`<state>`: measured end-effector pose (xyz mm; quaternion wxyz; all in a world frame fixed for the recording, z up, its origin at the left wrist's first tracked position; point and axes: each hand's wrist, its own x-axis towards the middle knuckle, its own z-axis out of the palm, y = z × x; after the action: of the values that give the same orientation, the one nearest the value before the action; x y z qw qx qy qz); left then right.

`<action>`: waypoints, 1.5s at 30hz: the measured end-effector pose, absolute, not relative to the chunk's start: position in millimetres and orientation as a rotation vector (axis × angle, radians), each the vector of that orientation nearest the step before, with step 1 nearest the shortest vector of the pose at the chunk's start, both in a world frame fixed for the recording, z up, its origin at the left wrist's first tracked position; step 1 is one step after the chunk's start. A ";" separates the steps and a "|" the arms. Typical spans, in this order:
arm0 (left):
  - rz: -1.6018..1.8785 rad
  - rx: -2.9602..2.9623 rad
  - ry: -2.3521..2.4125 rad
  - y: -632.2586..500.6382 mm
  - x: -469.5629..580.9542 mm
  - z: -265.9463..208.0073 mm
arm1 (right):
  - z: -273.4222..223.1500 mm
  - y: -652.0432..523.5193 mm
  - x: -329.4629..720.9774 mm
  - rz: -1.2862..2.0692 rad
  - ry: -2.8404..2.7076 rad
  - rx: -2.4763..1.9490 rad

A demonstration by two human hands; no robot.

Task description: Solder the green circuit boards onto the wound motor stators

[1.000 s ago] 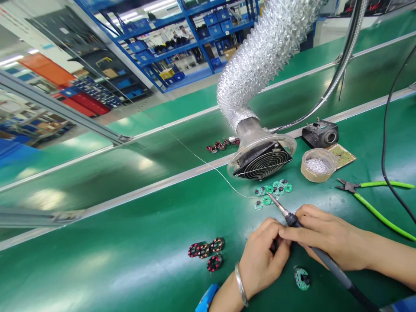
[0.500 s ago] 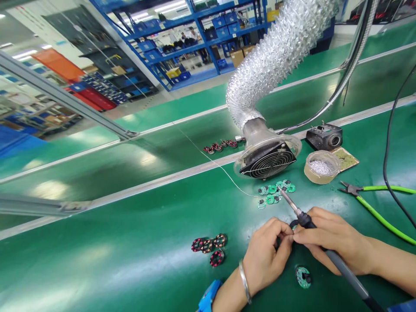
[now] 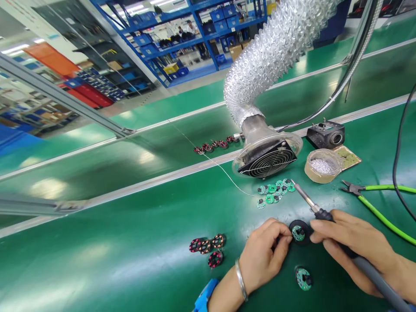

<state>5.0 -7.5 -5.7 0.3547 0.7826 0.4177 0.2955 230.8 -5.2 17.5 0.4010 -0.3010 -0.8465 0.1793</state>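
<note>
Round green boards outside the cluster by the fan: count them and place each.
2 visible: a ringed board inside a black ring at the left hand, and a loose board on the bench, nearer the person. Others may be hidden.

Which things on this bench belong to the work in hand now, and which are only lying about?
Apparently in the work:
soldering iron, in the right hand
black ring with green board, at the left hand
small green boards, likely similar parts

Lying about, it seems:
green-handled cutters
tub of silvery bits
wound coils, perhaps parts
</note>
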 end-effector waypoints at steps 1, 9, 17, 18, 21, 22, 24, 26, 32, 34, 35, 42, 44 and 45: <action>0.762 2.027 1.078 -7.3 4.7 -5.7 | 21.3 -8.8 232.7 0.457 -2.122 -0.798; 0.778 2.073 1.045 -6.8 4.1 -6.0 | 33.8 -33.2 229.3 0.339 -2.081 -0.952; 0.782 2.071 1.057 -6.7 4.2 -5.4 | 34.7 -33.3 219.5 0.350 -2.086 -0.958; 0.780 2.072 1.059 -6.6 4.3 -5.6 | 35.2 -32.8 219.1 0.358 -2.089 -0.962; 0.778 2.077 1.065 -6.4 4.7 -6.5 | 36.9 -32.8 218.8 0.363 -2.091 -0.954; 0.778 2.079 1.066 -6.3 4.8 -6.7 | 37.4 -33.1 218.9 0.360 -2.087 -0.947; 0.780 2.083 1.067 -6.3 4.7 -7.1 | 38.1 -33.4 219.0 0.362 -2.082 -0.948; 0.785 2.091 1.064 -6.4 4.3 -7.4 | 38.0 -33.1 219.2 0.362 -2.083 -0.945; 0.784 2.105 1.058 -7.2 4.3 -8.2 | 35.0 -34.6 224.1 0.356 -2.086 -0.947; 0.786 2.105 1.057 -7.2 4.7 -8.0 | 34.2 -35.0 227.6 0.341 -2.078 -0.963; 0.787 2.106 1.055 -7.1 4.8 -7.9 | 33.7 -34.2 229.2 0.330 -2.070 -0.961; 0.797 2.099 1.054 -7.0 4.9 -6.2 | 22.8 -6.0 224.3 0.434 -2.081 -0.829; 0.804 2.108 1.043 -7.9 5.8 -6.3 | 18.6 3.2 221.0 0.519 -2.152 -0.788; 0.807 2.117 1.038 -8.5 6.3 -6.6 | 16.8 7.0 220.1 0.560 -2.203 -0.760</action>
<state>6.3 -8.5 -6.6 0.3190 0.8052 0.3948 0.3067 220.1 7.0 16.8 0.3637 -0.2955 -0.8562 0.2178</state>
